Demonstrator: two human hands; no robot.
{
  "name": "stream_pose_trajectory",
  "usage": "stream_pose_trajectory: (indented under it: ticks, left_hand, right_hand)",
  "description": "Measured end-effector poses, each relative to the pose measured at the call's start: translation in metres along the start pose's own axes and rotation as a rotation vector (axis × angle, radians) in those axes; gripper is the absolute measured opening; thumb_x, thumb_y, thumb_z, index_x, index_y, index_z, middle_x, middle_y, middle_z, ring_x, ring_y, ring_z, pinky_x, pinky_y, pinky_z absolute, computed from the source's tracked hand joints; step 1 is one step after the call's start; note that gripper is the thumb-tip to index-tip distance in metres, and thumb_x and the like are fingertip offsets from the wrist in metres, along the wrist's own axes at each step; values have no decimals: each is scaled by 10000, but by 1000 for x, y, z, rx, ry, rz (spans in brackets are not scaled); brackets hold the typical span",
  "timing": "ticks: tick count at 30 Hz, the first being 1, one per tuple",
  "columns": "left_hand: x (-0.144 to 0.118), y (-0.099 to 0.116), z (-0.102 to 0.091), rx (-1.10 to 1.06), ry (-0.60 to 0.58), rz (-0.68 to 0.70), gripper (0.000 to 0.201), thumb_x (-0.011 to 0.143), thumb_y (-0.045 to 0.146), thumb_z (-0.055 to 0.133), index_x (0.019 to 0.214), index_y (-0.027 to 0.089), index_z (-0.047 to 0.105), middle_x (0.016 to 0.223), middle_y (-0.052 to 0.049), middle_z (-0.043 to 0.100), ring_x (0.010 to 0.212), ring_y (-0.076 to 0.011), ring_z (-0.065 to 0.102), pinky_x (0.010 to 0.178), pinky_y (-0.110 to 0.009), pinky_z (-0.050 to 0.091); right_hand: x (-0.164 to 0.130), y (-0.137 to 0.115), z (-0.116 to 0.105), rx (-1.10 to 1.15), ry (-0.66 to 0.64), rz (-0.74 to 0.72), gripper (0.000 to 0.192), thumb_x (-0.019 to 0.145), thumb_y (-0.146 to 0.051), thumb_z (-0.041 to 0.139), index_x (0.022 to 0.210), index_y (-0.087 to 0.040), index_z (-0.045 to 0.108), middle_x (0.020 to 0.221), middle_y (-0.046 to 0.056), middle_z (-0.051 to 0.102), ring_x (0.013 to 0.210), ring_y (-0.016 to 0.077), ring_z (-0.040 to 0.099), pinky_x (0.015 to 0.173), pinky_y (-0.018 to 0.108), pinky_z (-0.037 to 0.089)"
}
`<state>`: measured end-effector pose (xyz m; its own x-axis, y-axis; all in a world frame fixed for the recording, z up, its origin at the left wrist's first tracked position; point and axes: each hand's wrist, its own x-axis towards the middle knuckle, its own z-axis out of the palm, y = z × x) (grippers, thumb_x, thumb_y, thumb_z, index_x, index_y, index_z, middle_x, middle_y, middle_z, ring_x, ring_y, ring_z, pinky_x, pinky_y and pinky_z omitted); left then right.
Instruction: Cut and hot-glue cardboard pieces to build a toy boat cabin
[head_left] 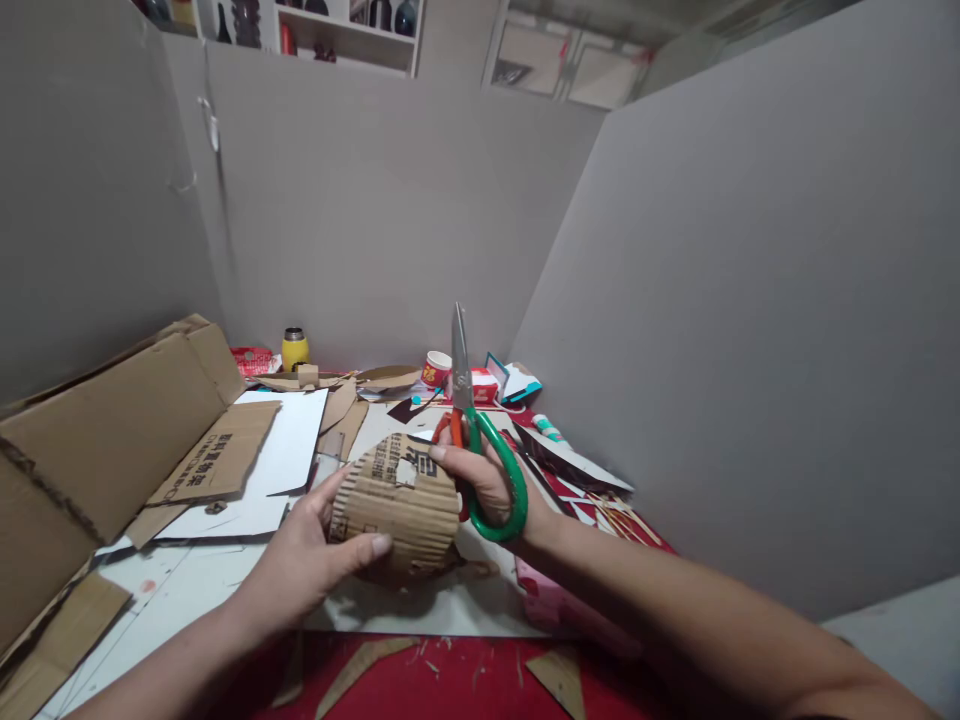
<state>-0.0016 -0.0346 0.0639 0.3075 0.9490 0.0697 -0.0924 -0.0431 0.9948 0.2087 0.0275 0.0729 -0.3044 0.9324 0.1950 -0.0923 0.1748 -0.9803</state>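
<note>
here the left hand (304, 560) grips a curved piece of corrugated cardboard (396, 505), thumb laid across its ribbed front near the lower edge and fingers reaching up along its left side. the piece is bent into a rounded, drum-like shape and is held just above the white sheet (285, 465) that covers the middle of the table (465, 680). black printed characters show on its upper face.

the right hand (486, 482) is closed through the handles of a pair of scissors (472, 440), one handle green and one orange. the blades are shut and point straight up, away from the cardboard. a fingertip of this hand also touches the top right edge of the cardboard, so the two hands meet at the piece.

around them, a large flattened cardboard box (105, 440) leans along the left wall, with a smaller printed cardboard flap (217, 455) lying on the white sheet beside it. farther back stand a yellow bottle (294, 348) and a red and white cup (436, 369), with cardboard offcuts between them. to the right of the scissors lie a glue tube (547, 428) and red printed paper scraps (600, 505). small cardboard triangles rest on the red table edge nearest the person.
</note>
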Motion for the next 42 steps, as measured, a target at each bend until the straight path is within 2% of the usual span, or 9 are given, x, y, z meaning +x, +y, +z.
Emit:
stream_pose_trajectory:
  ticks: [5,9,15,19,23,26,31,38,42]
  left_hand:
    - [5,-6,-4,-13,64,-38,568,755,307,785,1245,216,512,1245,-77,673,1131,-250,629,922,-305,510]
    - [8,-8,-6,-29,51,-59,552,771,289,777,1257,220,525,1307,-79,635,1208,-252,579,975,-300,476]
    - [25,-6,-15,-311,224,-237,558,774,232,756,1286,193,536,1161,-88,717,1009,-227,690,803,-268,550]
    - [35,1,-14,-335,147,-325,429,761,193,752,1171,136,638,1017,-99,757,862,-214,720,746,-259,556]
    - [37,7,-9,-290,126,-364,466,707,199,802,1145,129,660,858,-73,768,674,-171,703,649,-228,537]
    - [34,9,-13,-192,112,-346,547,686,207,825,1195,146,636,897,-73,766,694,-163,696,642,-218,518]
    - [34,10,-29,-48,-92,-389,510,644,186,836,1131,146,687,868,-90,771,715,-210,705,638,-265,516]
    - [50,-5,-34,171,-105,-325,345,627,162,790,968,133,742,642,-17,712,388,-67,471,389,-169,320]
    - [50,-20,-32,227,-80,-303,221,569,111,774,782,171,767,612,-10,696,467,-111,534,440,-192,392]
  right_hand:
    - [-3,14,-11,8,-151,314,352,738,-489,653,646,-175,525,418,-40,513,332,101,462,327,197,351]
    - [-10,17,-20,-24,-220,396,414,784,-526,595,596,-162,539,402,-12,519,314,100,450,325,206,355]
    - [-13,0,-40,-512,39,-105,169,794,-313,642,807,-184,535,700,-5,604,579,118,545,544,241,450]
    - [-3,8,-40,-686,-51,-372,247,737,-240,652,934,-195,510,840,25,604,696,148,544,638,276,453]
    - [7,20,-30,-687,-86,-560,149,727,-174,539,852,-213,468,788,12,565,672,140,513,624,258,423]
    - [9,22,-27,-671,-26,-522,121,736,-182,513,831,-217,447,773,6,550,655,136,493,622,254,406]
    - [8,20,-34,-667,36,-351,147,708,-201,549,740,-219,406,675,-41,461,608,117,412,588,238,354]
    - [4,33,-29,-643,-76,-200,109,713,-232,542,711,-203,437,648,-48,437,607,113,387,585,236,350]
    - [0,43,-24,-647,-131,-193,96,734,-230,554,731,-192,466,699,-24,508,643,123,427,614,243,373]
